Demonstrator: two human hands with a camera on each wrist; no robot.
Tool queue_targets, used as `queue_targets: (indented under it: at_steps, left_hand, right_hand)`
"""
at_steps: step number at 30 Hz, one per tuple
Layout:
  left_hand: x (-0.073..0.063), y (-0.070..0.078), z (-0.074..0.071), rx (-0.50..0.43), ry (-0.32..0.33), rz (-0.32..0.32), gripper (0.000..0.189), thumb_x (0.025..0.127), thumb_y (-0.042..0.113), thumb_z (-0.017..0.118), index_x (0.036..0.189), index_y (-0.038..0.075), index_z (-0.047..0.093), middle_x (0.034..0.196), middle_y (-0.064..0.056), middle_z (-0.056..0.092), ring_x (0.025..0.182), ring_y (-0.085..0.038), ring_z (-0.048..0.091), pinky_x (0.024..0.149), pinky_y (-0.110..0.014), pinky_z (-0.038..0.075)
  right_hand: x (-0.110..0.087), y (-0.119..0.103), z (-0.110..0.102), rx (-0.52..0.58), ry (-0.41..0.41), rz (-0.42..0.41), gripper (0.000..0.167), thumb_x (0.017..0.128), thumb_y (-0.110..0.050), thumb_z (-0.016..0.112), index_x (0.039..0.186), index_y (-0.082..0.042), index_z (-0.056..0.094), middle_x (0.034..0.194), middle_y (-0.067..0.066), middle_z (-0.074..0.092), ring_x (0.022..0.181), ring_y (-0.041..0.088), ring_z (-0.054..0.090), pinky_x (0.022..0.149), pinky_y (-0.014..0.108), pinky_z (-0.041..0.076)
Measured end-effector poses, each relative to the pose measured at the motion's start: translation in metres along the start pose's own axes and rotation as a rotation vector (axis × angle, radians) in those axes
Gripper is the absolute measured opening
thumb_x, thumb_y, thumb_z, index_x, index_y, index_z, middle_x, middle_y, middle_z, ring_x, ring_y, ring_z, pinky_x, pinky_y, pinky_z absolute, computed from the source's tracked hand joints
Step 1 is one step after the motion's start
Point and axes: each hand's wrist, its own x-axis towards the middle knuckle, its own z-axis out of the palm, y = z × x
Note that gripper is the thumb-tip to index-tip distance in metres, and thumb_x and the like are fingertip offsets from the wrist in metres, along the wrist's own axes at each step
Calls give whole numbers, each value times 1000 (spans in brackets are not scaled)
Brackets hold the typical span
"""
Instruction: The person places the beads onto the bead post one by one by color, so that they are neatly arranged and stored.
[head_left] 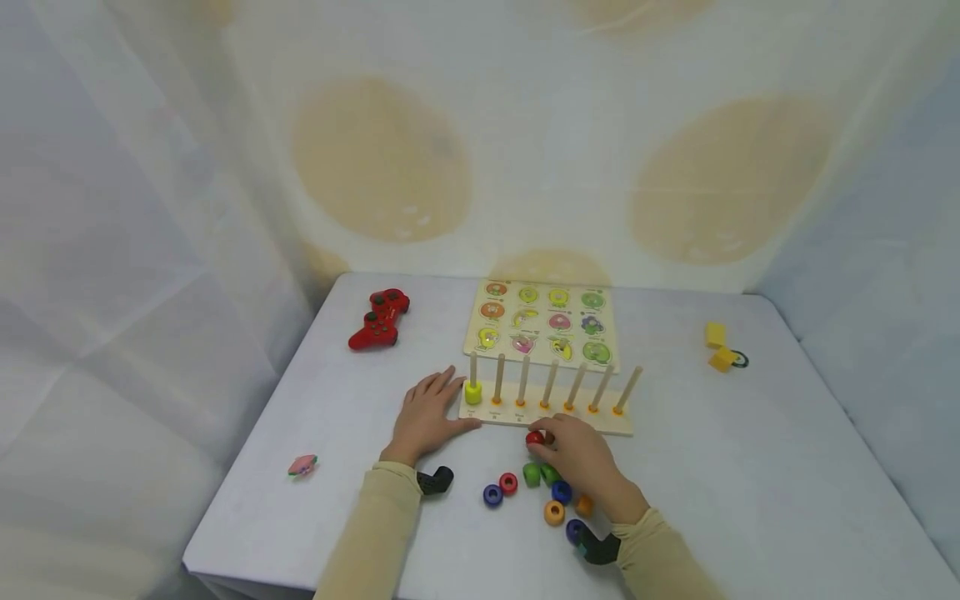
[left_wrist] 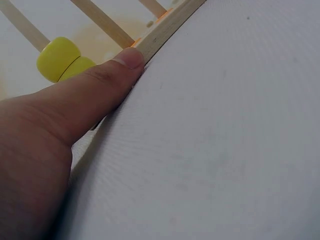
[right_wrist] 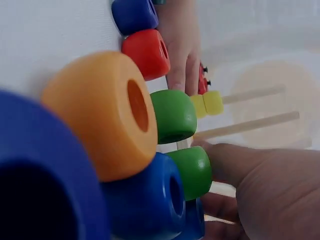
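Peg board, its printed labels too small to be read, is set on the table, long axis left to right and pegs upright, its front edge touched by the spread left hand while a red bead is pinched by the curled right hand.

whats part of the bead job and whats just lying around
In use: wooden peg board, stacked yellow beads, red bead in right hand, loose coloured beads
Apparently lying about: red game controller, fruit puzzle board, yellow blocks, pink toy
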Motion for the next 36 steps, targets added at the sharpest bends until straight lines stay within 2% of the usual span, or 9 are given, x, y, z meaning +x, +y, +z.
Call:
queue_targets:
  at_steps: [4,10,15,18,21,24,27,31,36]
  left_hand:
    - [0,0,-1,-7,-4,0,96,80,80,63,158,28,41,171,4,25,157,-27,24,129,-53,22]
    - [2,-1,-2,0,8,3,96,80,80,63,157,28,41,171,4,26,157,-27,24,129,-53,22]
    - [3,0,-4,8,-4,3,96,80,81,62,158,28,40,171,4,25,157,-27,24,129,-53,22]
    - [2,1,-6,11,-10,-2,96,81,81,62,158,29,39,171,4,24,157,-26,24,129,-52,22]
    - [3,0,-6,7,-11,-8,97,80,81,62,158,29,39,171,5,24,157,-26,23,129,-52,22]
    - [4,-1,-6,-3,-16,-15,97,80,81,63,158,29,39,171,5,24,157,-26,23,129,-52,21]
    - [3,-2,-6,-5,-22,-20,97,80,82,62,158,30,39,171,7,23,157,-25,22,129,-51,21]
    - [1,-1,-6,-17,-29,-11,96,80,81,62,158,30,39,171,6,24,157,-26,23,129,-52,22]
    - [-1,1,-7,-17,-29,-3,96,81,81,62,158,29,40,171,5,24,157,-27,23,129,-53,22]
  right_hand:
    - [0,0,0,37,-11,39,21,87,-28,82,104,-23,71,87,-8,67,72,10,52,65,26,47]
    - [2,2,-1,93,7,52,21,87,-23,82,100,-22,65,84,-8,63,69,12,49,60,26,42]
    - [1,-2,-2,152,91,35,33,86,-24,84,113,-19,66,97,-6,67,75,10,50,63,23,43]
    - [1,-15,-13,185,167,-12,38,85,-24,84,118,-17,67,106,-4,69,82,12,54,68,23,47]
    - [8,-32,-32,202,275,-102,37,84,-25,85,115,-15,68,107,0,69,87,18,58,70,24,49]
    - [25,-46,-53,191,400,-213,39,84,-26,86,115,-10,68,107,5,70,89,23,61,71,28,53]
    - [45,-54,-66,116,486,-291,41,83,-26,86,115,-8,69,108,8,70,96,26,66,79,37,59]
    - [65,-60,-72,-10,457,-309,40,84,-31,86,113,-8,71,110,7,71,99,25,68,85,40,60]
    - [71,-63,-72,-70,399,-289,39,86,-33,84,114,-10,72,110,7,71,96,25,69,85,41,60]
